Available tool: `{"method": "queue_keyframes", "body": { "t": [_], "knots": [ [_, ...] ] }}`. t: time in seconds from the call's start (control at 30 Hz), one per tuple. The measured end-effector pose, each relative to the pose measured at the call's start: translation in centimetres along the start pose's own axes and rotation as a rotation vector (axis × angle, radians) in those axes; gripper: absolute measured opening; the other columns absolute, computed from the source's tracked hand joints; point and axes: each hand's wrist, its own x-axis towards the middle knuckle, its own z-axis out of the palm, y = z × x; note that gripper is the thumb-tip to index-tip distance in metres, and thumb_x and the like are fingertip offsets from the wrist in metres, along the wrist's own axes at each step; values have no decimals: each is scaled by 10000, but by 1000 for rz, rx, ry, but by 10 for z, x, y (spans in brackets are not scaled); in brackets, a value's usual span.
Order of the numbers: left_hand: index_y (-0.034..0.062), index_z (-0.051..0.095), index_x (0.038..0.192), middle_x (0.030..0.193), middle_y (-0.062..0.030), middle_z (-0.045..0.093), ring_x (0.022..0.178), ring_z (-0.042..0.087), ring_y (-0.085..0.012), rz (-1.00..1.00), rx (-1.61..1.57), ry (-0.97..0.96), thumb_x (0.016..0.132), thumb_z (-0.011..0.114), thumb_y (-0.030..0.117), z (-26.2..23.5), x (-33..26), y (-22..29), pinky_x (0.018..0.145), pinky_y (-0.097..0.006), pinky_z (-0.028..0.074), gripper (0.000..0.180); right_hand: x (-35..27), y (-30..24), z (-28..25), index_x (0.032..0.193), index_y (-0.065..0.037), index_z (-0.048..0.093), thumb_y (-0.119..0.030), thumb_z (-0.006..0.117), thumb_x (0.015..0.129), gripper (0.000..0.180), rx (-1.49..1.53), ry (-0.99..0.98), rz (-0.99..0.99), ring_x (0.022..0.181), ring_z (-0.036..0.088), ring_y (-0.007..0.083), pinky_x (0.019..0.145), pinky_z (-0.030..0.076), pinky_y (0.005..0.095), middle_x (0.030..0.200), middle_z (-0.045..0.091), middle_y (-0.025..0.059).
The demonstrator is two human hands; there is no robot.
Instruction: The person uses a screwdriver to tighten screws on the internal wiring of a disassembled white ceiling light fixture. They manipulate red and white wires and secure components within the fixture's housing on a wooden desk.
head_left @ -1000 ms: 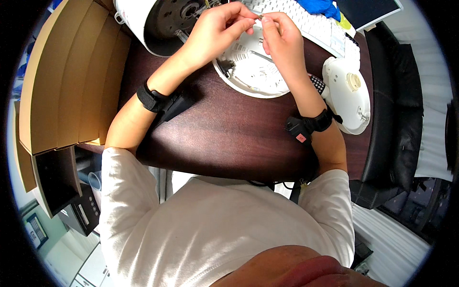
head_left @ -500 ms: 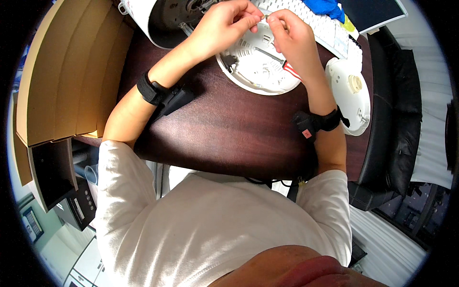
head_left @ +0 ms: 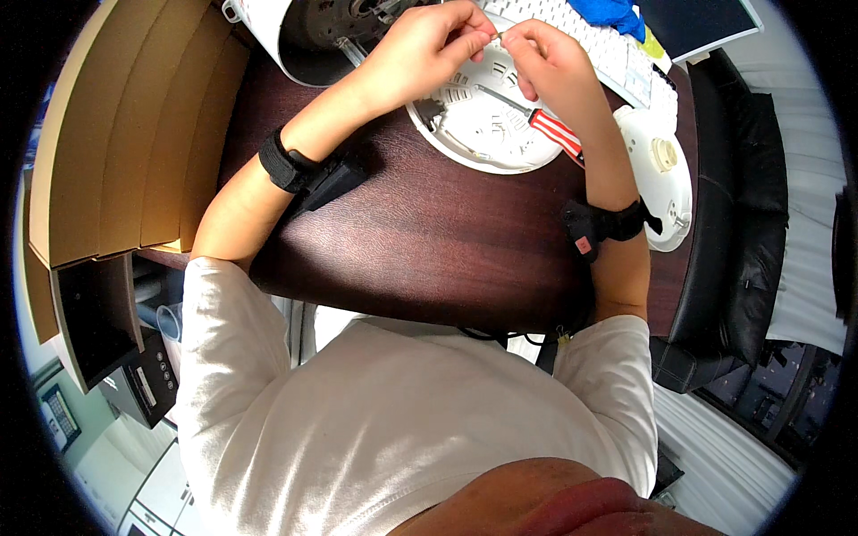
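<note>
My left hand [head_left: 429, 49] and my right hand [head_left: 556, 71] meet fingertip to fingertip over the far part of a round white plastic housing [head_left: 465, 154]. Both are closed in a pinch on something tiny and thin between them, too small to make out. Below my right hand a screwdriver [head_left: 554, 131] with a red, white and black handle lies across the housing, its shaft pointing up and left over the slotted inside. Part of the handle is behind my right wrist. Small fittings show along the housing's near left rim.
A white cylindrical appliance body [head_left: 268, 36] with a dark metal inside lies at the far left. Tall cardboard [head_left: 134, 134] stands along the left. A white cover [head_left: 645, 147] lies right of my forearm, a white keyboard [head_left: 617, 58] and blue cloth [head_left: 606, 13] beyond.
My right forearm has shifted slightly right, and its fingers have drawn a little away from the screwdriver, so more of the red handle shows. The pinch at the fingertips stays almost in place.
</note>
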Motion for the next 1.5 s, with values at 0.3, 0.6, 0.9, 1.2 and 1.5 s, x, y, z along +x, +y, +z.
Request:
{"method": "queue_keyframes", "body": {
  "t": [0.3, 0.6, 0.9, 1.2, 1.5],
  "knots": [
    [-18, 556, 1009, 849, -5, 574, 782, 533, -60, 7, -144, -6, 951, 520, 133, 0, 2, -7, 715, -213, 454, 166, 2, 6, 8, 922, -2, 601, -156, 562, 909, 159, -126, 156, -198, 494, 483, 90, 472, 401, 257, 582, 549, 42],
    [-16, 552, 997, 842, -5, 575, 782, 541, -66, -7, -130, -13, 944, 522, 112, 1, 2, -7, 711, -213, 455, 142, -3, -3, 9, 924, -2, 598, -162, 517, 936, 180, -25, 102, -38, 470, 514, 86, 444, 410, 236, 576, 544, 31],
    [-5, 563, 1001, 824, 10, 569, 730, 514, -54, -29, -164, -13, 938, 537, 135, -1, 3, -11, 656, -205, 439, 156, -2, 3, 22, 959, -4, 575, -172, 503, 944, 183, 130, 97, 13, 466, 514, 77, 421, 408, 224, 599, 537, 25],
    [-4, 569, 986, 780, 24, 549, 687, 485, -42, -40, -125, -21, 935, 540, 146, -3, 2, -6, 616, -199, 421, 161, -2, 4, 25, 969, -5, 573, -150, 521, 936, 158, 217, 143, -26, 469, 524, 70, 413, 401, 206, 645, 560, 22],
    [-18, 576, 990, 817, -9, 594, 731, 542, -59, -9, -18, 101, 933, 543, 145, 3, 2, -5, 654, -219, 461, 176, -3, 1, 30, 963, 6, 590, -121, 535, 920, 145, 90, 220, -75, 445, 529, 74, 396, 391, 215, 589, 553, 19]
  ]
}}
